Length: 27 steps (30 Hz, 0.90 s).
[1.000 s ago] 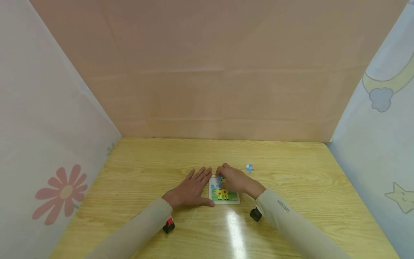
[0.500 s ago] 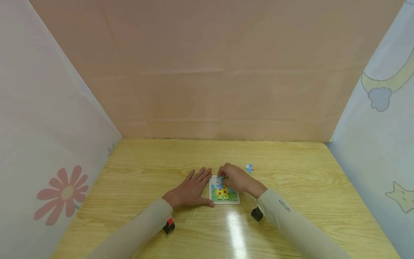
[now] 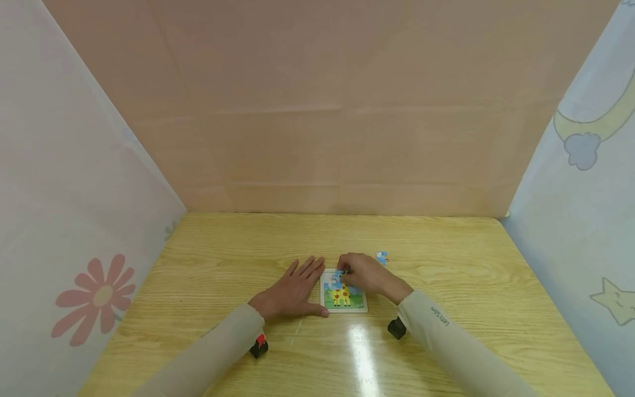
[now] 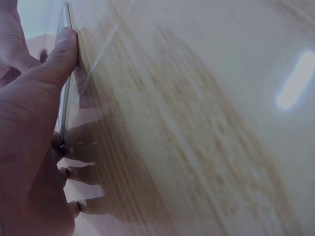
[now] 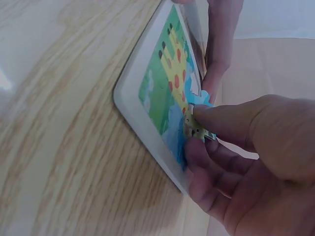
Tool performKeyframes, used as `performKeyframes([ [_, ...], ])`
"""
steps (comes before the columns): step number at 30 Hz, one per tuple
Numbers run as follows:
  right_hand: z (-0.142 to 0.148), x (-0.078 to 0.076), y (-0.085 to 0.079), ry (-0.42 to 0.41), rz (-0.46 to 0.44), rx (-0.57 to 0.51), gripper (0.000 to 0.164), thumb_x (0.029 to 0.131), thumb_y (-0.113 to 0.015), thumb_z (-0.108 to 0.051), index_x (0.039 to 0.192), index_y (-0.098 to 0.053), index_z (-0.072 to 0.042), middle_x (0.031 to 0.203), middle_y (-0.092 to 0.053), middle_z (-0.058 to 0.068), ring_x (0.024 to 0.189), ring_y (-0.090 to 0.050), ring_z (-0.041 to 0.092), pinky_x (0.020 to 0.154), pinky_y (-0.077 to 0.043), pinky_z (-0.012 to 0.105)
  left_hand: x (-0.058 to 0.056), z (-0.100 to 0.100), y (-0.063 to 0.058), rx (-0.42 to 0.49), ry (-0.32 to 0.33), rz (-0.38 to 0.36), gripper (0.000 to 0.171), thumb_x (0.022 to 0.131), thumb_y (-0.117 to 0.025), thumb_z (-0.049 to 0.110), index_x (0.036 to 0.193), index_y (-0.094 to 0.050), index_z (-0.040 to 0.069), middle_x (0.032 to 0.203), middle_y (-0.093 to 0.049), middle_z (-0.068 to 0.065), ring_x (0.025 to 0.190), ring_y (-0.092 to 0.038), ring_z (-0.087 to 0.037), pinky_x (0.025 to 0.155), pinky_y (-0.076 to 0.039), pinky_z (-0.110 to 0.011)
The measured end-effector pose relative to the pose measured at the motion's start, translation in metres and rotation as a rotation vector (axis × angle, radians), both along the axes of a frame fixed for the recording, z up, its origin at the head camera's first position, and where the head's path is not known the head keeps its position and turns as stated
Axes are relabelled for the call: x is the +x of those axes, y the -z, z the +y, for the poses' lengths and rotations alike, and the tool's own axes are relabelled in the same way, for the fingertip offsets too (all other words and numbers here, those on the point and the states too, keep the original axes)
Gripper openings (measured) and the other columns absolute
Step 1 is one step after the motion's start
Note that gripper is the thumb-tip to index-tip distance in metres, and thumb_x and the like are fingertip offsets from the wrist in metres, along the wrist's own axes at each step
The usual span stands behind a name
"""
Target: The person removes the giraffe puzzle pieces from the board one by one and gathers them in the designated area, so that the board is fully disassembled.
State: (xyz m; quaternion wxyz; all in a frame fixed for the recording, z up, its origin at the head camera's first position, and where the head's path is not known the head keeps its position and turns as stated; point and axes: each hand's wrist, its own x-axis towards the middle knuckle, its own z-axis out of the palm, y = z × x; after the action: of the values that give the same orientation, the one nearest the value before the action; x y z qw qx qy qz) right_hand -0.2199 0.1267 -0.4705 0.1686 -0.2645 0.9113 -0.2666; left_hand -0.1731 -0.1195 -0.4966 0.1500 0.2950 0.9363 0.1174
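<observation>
A small jigsaw puzzle (image 3: 345, 311) in a white frame, with a yellow, red-spotted giraffe on green and blue, lies on the table. My left hand (image 3: 291, 293) rests on the tabletop along the puzzle's left side, fingers spread and thumb (image 4: 61, 54) against the frame's edge. Over the upper part of the picture, my right hand (image 3: 369, 274) pinches a puzzle piece (image 5: 193, 127) showing a yellow giraffe face between thumb and fingers. That piece is tilted, close over the picture. The right fingers hide some of the puzzle's upper right.
A loose blue-and-white puzzle piece (image 3: 381, 257) lies on the wooden table (image 3: 238, 242) behind the right hand. A brown panel (image 3: 317, 138) stands at the table's back, with patterned walls on both sides. Black wrist devices hang beneath both sleeves.
My right hand has shifted slightly to the right and the giraffe puzzle piece has turned in its fingers. The left hand stays in place.
</observation>
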Motion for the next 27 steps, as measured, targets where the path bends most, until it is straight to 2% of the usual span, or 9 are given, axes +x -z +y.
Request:
performKeyframes([
  [4, 0.0015, 0.0003, -0.0008, -0.021, -0.026, -0.032, 0.011, 0.1, -0.074, -0.01, 0.111, -0.073, -0.01, 0.102, -0.074, 0.002, 0.088, -0.064, 0.012, 0.083, -0.057, 0.038, -0.0004, -0.0006, 0.0008, 0.0, 0.0, -0.001, 0.115, 0.093, -0.056, 0.083, 0.173, -0.016, 0.011, 0.183, -0.006, -0.002, 0.171, -0.004, -0.027, 0.137, -0.011, -0.061],
  [7, 0.0028, 0.0002, 0.0004, -0.05, -0.038, -0.044, 0.01, 0.1, -0.073, -0.008, 0.109, -0.074, -0.01, 0.106, -0.076, 0.003, 0.093, -0.067, 0.014, 0.086, -0.059, 0.04, -0.0007, -0.0006, 0.0019, -0.003, 0.0, 0.0, 0.115, 0.093, -0.056, 0.083, 0.173, -0.015, 0.011, 0.183, -0.005, -0.002, 0.171, -0.004, -0.027, 0.137, -0.011, -0.061],
  [11, 0.0027, 0.0008, 0.0028, -0.084, -0.021, -0.021, 0.011, 0.099, -0.073, -0.005, 0.109, -0.075, -0.011, 0.112, -0.077, 0.004, 0.105, -0.072, 0.019, 0.095, -0.06, 0.048, -0.0014, -0.0008, 0.0038, -0.009, 0.002, 0.006, 0.115, 0.093, -0.056, 0.083, 0.173, -0.015, 0.012, 0.183, -0.005, -0.001, 0.171, -0.004, -0.027, 0.137, -0.01, -0.06],
  [16, 0.0003, 0.0022, 0.004, -0.115, 0.032, 0.047, 0.017, 0.1, -0.072, -0.007, 0.116, -0.074, -0.007, 0.117, -0.076, 0.007, 0.111, -0.072, 0.026, 0.099, -0.06, 0.05, -0.0015, -0.0009, 0.0047, -0.011, 0.004, 0.013, 0.115, 0.093, -0.055, 0.084, 0.173, -0.015, 0.012, 0.183, -0.004, -0.001, 0.171, -0.003, -0.027, 0.137, -0.01, -0.06],
  [22, 0.0008, 0.0052, 0.0, -0.128, 0.068, 0.085, 0.022, 0.102, -0.07, -0.009, 0.123, -0.074, -0.003, 0.117, -0.076, 0.008, 0.105, -0.072, 0.023, 0.095, -0.061, 0.049, -0.0017, 0.0002, 0.0041, -0.011, 0.001, 0.013, 0.114, 0.093, -0.056, 0.083, 0.173, -0.015, 0.012, 0.183, -0.005, -0.001, 0.171, -0.003, -0.027, 0.137, -0.01, -0.06],
  [27, 0.0066, 0.0051, -0.0038, -0.144, 0.048, 0.022, 0.016, 0.104, -0.069, -0.013, 0.117, -0.077, -0.008, 0.112, -0.078, 0.003, 0.099, -0.071, 0.017, 0.091, -0.061, 0.045, -0.0005, 0.0014, 0.0031, -0.005, 0.001, 0.009, 0.114, 0.093, -0.058, 0.081, 0.173, -0.016, 0.011, 0.183, -0.005, -0.002, 0.171, -0.004, -0.027, 0.137, -0.01, -0.06],
])
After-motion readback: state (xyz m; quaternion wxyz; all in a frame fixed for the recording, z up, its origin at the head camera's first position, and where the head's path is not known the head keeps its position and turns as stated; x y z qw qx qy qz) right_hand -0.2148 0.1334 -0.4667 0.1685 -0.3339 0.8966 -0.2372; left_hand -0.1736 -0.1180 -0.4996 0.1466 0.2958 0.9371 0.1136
